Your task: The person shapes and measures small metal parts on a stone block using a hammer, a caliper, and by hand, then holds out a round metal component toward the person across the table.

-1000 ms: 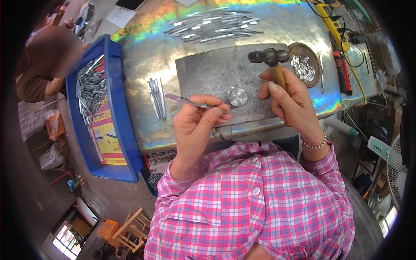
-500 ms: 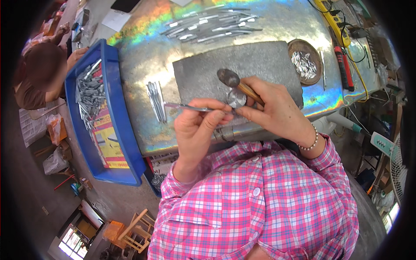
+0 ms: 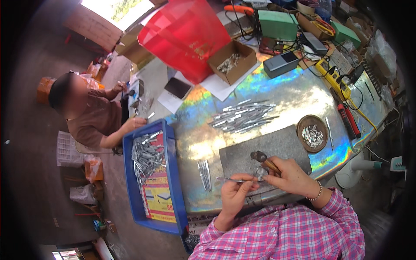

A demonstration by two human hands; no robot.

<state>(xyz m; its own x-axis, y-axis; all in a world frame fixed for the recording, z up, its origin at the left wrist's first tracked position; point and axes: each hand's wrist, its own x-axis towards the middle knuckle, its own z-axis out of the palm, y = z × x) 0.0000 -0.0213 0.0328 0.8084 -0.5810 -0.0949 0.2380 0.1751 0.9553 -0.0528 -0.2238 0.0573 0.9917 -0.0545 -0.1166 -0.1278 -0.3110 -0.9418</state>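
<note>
My left hand (image 3: 235, 197) pinches a thin metal strip (image 3: 227, 179) that points left, its other end hidden at my fingertips. In my right hand (image 3: 295, 177) is a hammer; its wooden handle (image 3: 271, 165) lies under my fingers and its dark head (image 3: 258, 156) points up and left. The fingertips of both hands almost meet beside a small round shiny metal piece (image 3: 261, 172); what they touch there is too small to tell. Both hands are over the near edge of a dark flat slab (image 3: 240, 151). A few similar strips (image 3: 204, 175) lie to its left.
A blue tray (image 3: 178, 190) with many metal strips stands left. More strips (image 3: 245, 116) lie beyond the slab. A round bowl (image 3: 323, 145) of small metal pieces is at right. Farther back are a red bag (image 3: 186, 39), a cardboard box (image 3: 247, 65) and a phone (image 3: 177, 88). Another person sits left.
The view has tilted up and left, so the bench and hands sit lower and farther right, and the back of the table shows. Both hands keep their hold, close together.
</note>
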